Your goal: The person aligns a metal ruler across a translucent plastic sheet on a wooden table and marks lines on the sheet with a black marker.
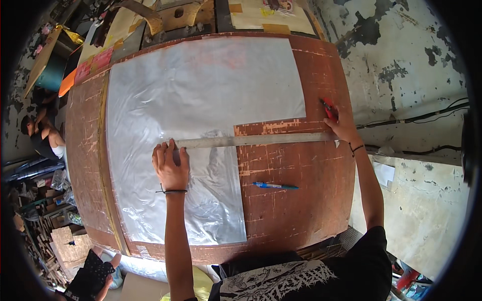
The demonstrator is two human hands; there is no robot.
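A large silvery plastic sheet (pixel 201 90) lies on a worn brown wooden table (pixel 296 210). A long metal ruler (pixel 261 140) lies across the sheet and the bare wood. My left hand (pixel 171 164) presses flat on the ruler's left end, fingers spread. My right hand (pixel 342 124) sits at the ruler's right end, closed on a red cutter (pixel 328 108) whose tip points up and away. A blue pen (pixel 275 186) lies loose on the wood below the ruler.
A person crouches on the floor at the far left (pixel 42 134). Cardboard pieces and scraps (pixel 70 246) pile at the lower left. Boards and paper (pixel 261 15) lie beyond the table's far edge. A peeling wall with cables (pixel 416 118) stands to the right.
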